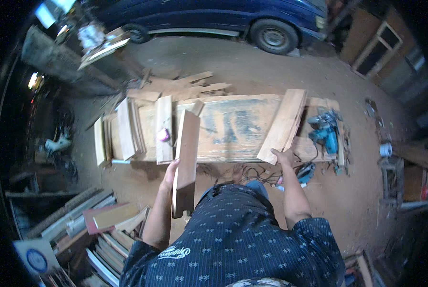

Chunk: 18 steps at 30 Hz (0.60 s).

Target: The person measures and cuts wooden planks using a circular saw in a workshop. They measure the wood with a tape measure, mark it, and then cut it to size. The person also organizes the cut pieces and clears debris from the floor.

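My left hand (170, 175) is closed around the edge of a wooden board (187, 146), which it holds up off the bench, tilted on its long side. At the bench's right part my right hand (284, 157) grips the near end of another plank (285, 119), with its thumb on top. That plank rests on the bench along with at least one more piece under or beside it. Between the hands lies the bare, dark-stained top of the wooden workbench (233, 148). A small purple and white round object (164, 135) sits on a plank (164, 107) left of the held board.
A teal power tool (325, 134) stands at the bench's right end. More planks (126, 129) lean at its left. Cords (257, 173) and another tool (305, 173) lie below the near edge. Scrap wood (195, 83) lies beyond, stacked lumber (104, 229) at lower left, a blue vehicle (214, 19) behind.
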Available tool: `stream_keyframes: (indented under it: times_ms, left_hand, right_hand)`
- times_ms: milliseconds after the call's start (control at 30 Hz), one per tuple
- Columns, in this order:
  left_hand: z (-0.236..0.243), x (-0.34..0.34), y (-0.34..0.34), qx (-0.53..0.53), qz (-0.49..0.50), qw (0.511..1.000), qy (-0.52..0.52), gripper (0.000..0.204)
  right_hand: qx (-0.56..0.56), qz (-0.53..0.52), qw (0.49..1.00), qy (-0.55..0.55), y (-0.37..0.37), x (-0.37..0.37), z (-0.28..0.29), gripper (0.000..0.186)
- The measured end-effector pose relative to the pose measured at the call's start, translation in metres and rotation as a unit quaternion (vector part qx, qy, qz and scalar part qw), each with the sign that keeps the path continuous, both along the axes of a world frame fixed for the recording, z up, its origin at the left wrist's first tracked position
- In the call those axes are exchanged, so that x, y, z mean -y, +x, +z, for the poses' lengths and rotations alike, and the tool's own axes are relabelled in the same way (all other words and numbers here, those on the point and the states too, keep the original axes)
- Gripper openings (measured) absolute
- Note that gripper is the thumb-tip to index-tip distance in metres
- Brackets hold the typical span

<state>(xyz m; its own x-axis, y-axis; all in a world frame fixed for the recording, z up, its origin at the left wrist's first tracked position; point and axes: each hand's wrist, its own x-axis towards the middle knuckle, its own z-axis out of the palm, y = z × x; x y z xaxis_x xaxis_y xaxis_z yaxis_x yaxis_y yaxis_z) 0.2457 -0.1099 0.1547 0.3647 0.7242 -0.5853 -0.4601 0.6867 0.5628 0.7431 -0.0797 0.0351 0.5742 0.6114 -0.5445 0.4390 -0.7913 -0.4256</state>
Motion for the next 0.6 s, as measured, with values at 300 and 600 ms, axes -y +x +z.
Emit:
stream_keyframes:
  times_ms: [300, 600]
  left_hand:
    - [0.012, 0.103, -0.039, -0.061, 0.089, 0.992, 0.064, 0.064]
    - [0.004, 0.166, -0.085, -0.100, 0.188, 0.977, 0.006, 0.084]
  right_hand:
    - [0.111, 0.098, 0.978, 0.145, -0.070, 0.018, 0.027, 0.062]
    - [-0.181, 0.027, 0.963, 0.199, -0.055, 0.006, 0.009, 0.048]
